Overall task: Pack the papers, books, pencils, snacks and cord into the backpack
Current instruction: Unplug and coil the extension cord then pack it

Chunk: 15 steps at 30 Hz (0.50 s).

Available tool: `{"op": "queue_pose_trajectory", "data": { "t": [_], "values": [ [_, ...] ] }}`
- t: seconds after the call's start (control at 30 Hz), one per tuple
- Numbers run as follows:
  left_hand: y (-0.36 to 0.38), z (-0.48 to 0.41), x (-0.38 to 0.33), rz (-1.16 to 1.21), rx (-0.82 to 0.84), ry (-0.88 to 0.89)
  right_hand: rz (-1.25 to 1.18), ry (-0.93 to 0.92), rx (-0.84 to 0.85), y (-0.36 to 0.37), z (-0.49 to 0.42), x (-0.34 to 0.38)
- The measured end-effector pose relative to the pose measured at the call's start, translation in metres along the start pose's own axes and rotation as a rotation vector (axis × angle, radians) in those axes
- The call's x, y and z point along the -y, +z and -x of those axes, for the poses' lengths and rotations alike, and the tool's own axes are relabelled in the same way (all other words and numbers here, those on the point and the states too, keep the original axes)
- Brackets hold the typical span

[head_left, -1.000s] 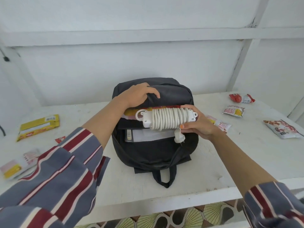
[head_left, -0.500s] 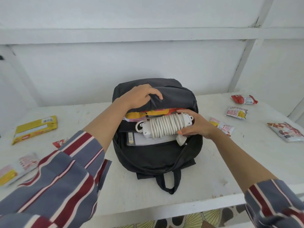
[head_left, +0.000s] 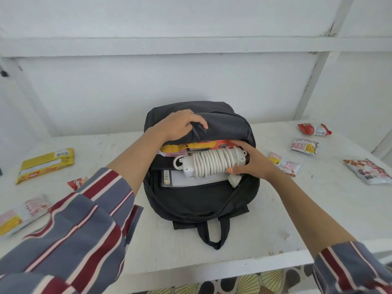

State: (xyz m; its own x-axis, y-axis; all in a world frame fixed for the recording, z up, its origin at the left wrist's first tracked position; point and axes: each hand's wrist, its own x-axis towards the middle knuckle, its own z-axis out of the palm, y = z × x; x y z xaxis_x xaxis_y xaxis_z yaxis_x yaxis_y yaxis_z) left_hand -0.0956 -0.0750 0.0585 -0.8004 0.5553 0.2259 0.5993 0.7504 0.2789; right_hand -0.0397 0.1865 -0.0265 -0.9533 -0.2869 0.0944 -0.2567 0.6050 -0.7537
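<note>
The left grip (head_left: pixel 180 124) clutches the backpack's (head_left: pixel 201 200) flap (head_left: pixel 224 126) — the right grip (head_left: pixel 253 164) curls round the cord (head_left: pixel 212 164), which sits in the backpack's mouth. On the counter (head_left: pixel 275 219), snacks (head_left: pixel 304 146) lie either side of the backpack.

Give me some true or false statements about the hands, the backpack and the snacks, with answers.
1. The left hand grips the top flap of the black backpack. True.
2. The right hand holds the white extension cord at the backpack's opening. True.
3. The backpack is zipped shut. False: it is open, with an orange book cover and papers showing inside.
4. The yellow packet lies to the backpack's right. False: it lies on the white table to the backpack's left.
5. Every snack is packed. False: several lie out, like the red snack packet.
</note>
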Motion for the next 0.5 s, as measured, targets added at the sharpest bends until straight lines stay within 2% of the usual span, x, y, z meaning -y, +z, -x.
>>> {"op": "queue_pose_trajectory", "data": {
  "t": [0.27, 0.5],
  "values": [
    [0.0003, 0.0001, -0.0002, -0.009, -0.001, -0.003, 0.03, -0.063, -0.119, 0.0075, 0.0056, 0.0021],
    [0.0005, 0.0051, -0.0051, -0.001, 0.001, 0.0, 0.127, 0.028, -0.061, 0.0041, 0.0038, 0.0052]
  ]
}}
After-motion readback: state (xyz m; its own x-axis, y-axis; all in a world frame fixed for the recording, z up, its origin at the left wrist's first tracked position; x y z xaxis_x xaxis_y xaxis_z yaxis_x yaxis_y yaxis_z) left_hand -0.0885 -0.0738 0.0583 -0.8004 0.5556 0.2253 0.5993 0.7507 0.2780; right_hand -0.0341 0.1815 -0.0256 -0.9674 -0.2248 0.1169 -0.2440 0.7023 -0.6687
